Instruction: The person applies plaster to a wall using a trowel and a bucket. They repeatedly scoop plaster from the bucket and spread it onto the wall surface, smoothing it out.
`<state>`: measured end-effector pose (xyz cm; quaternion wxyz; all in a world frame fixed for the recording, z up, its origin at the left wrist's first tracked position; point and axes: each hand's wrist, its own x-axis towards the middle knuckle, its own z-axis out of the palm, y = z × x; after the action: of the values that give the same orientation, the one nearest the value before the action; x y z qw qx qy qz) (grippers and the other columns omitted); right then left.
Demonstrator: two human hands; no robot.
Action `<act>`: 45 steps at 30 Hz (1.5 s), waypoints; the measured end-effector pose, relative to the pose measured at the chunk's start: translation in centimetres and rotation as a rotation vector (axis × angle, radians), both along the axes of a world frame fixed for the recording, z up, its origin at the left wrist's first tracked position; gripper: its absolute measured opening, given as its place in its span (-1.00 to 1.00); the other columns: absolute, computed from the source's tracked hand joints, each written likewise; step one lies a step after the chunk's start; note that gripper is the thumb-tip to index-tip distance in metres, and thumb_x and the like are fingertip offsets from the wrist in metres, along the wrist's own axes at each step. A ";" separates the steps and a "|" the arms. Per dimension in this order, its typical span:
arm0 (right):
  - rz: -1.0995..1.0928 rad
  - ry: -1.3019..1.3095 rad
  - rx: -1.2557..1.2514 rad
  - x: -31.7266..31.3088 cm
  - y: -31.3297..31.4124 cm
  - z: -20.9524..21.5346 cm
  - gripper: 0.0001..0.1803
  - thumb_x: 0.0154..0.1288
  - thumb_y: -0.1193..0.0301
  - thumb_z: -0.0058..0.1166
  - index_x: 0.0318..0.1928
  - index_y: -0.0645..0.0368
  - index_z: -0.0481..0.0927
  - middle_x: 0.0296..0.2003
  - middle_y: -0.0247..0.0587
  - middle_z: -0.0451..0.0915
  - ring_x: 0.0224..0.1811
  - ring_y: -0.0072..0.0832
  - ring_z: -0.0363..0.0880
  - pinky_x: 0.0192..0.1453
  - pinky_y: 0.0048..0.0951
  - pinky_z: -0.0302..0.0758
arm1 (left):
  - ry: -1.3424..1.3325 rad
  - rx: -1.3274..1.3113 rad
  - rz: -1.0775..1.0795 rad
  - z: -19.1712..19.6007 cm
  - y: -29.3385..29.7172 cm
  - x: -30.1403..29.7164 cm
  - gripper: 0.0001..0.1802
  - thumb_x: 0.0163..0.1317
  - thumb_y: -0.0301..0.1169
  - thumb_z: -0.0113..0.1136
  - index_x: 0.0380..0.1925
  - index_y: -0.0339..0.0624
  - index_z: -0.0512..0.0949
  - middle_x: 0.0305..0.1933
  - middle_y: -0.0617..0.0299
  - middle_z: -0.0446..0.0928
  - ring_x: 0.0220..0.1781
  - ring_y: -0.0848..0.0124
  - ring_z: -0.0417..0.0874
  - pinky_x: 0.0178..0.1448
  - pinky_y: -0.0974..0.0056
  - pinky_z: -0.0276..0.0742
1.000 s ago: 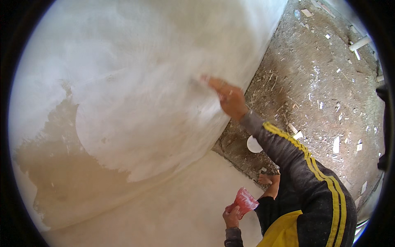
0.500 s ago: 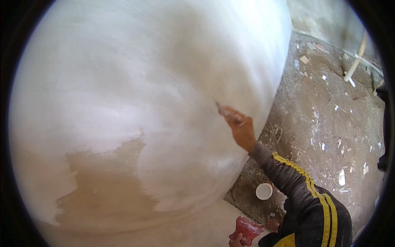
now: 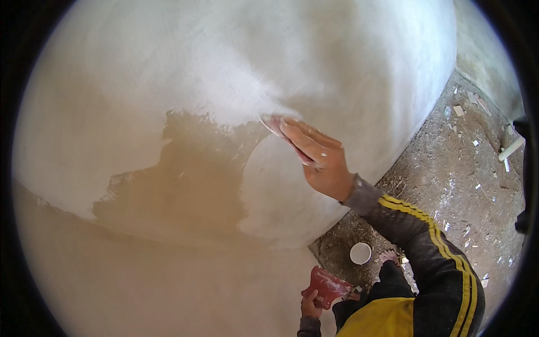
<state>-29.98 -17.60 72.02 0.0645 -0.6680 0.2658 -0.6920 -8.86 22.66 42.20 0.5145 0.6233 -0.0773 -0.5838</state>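
Note:
My right hand (image 3: 323, 160) grips a putty scraper (image 3: 279, 130), reddish with a thin pale edge, largely covered by my fingers. Its edge lies at the wall (image 3: 337, 67), beside the upper right of a bare tan patch (image 3: 196, 174) surrounded by whitish coating. Low in the view, my left hand (image 3: 310, 305) holds a red plastic putty board (image 3: 327, 286) with a curved outline and white smears. The board is in front of my body, apart from the wall.
A white round tub (image 3: 360, 253) stands on the rough floor (image 3: 432, 180) near the wall's foot, close to my bare foot (image 3: 389, 256). Pale scraps and dust litter the floor. A white pipe (image 3: 511, 149) lies at the far right.
My right hand has moved with the scraper leftward and up toward the tan patch. The view has shifted, bringing more of the red board and my left hand into sight.

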 end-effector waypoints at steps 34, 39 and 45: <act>-0.273 0.357 -0.294 10.4 4.8 7.0 -0.35 0.11 0.55 0.20 0.29 0.09 0.52 0.26 -0.14 0.53 0.40 -0.19 0.41 0.47 -0.14 0.36 | 0.138 -0.148 0.210 2.0 6.6 3.2 -0.67 0.31 -0.43 0.26 0.05 -0.30 0.57 -0.05 0.15 0.66 -0.10 0.30 0.69 0.04 0.14 0.65; -0.376 0.514 -0.349 13.1 0.3 9.3 -0.42 0.23 0.42 0.15 0.31 0.11 0.49 0.34 -0.14 0.44 0.46 -0.13 0.31 0.50 -0.08 0.32 | -0.128 -0.186 0.110 0.5 7.5 2.8 -0.65 0.38 -0.39 0.20 0.12 -0.27 0.53 0.04 0.12 0.64 0.02 0.25 0.67 0.20 0.05 0.61; 0.041 0.741 -0.069 10.1 5.7 -1.2 -0.37 0.21 0.56 0.14 0.33 -0.01 0.52 0.34 -0.23 0.51 0.40 -0.24 0.46 0.46 -0.21 0.41 | 0.090 -0.203 0.143 0.4 5.8 2.9 -0.64 0.39 -0.39 0.18 0.12 -0.32 0.52 0.08 0.09 0.64 0.11 0.23 0.66 0.26 0.06 0.59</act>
<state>-19.87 -11.88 70.84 -0.0449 -0.8801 0.2343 -0.4106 -6.01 28.47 42.56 0.6183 0.5452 -0.0681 -0.5620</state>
